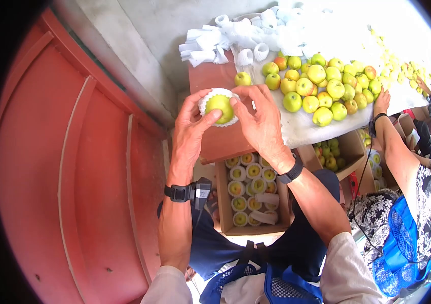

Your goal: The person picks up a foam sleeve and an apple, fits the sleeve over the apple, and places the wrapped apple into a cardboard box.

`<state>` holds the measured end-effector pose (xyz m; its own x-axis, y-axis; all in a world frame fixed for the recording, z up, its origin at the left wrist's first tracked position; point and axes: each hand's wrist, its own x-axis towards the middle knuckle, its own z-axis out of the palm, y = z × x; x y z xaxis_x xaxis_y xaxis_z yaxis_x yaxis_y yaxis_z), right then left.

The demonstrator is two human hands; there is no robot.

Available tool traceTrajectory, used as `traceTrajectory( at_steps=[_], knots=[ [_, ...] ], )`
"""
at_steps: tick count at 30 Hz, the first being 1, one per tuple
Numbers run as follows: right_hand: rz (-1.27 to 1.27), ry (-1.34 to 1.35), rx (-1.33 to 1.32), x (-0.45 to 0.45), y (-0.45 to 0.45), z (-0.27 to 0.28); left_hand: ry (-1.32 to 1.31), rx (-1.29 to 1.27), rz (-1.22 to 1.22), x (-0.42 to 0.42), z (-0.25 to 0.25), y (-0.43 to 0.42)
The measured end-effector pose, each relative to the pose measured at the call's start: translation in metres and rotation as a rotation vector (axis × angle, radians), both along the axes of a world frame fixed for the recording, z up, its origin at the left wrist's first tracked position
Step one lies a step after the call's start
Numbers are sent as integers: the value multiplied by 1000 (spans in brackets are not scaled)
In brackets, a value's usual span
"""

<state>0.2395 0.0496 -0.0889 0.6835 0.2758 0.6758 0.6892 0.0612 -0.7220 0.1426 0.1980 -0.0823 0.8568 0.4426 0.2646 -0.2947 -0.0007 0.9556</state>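
A yellow-green apple (219,107) sits partly inside a white foam net sleeve (204,103), held up over the red-brown table end. My left hand (193,120) grips it from the left, thumb across the apple's front. From the right, my right hand (260,117) holds the sleeve's edge, with its thumb at the rim by the apple. Both hands' fingertips behind the sleeve are partly hidden. Just behind them a single apple (242,78) rests on the table. Below, between my knees, an open cardboard box (220,200) holds sleeved apples in rows and a few loose foam sleeves.
Loose foam sleeves (210,39) lie heaped at the table's back. A pile of apples (335,88) covers the white cloth (301,129) on the right. Another person's hand (381,103) touches that pile. A second box (352,152) with apples stands lower right; a red door (73,167) is left.
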Motion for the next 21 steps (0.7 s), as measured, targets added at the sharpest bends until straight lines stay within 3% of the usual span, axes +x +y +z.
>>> traceTrajectory(
  at_steps=[8,13,21],
  knots=[
    [115,125,-121,12,-9,3,142,107,-86,-2,4,-5],
    [100,43,-42,15,-4,-1,98,78,-84,2,3,-7],
    [41,95,-47,13,5,-13,139,-188,68,5,-4,0]
  ],
)
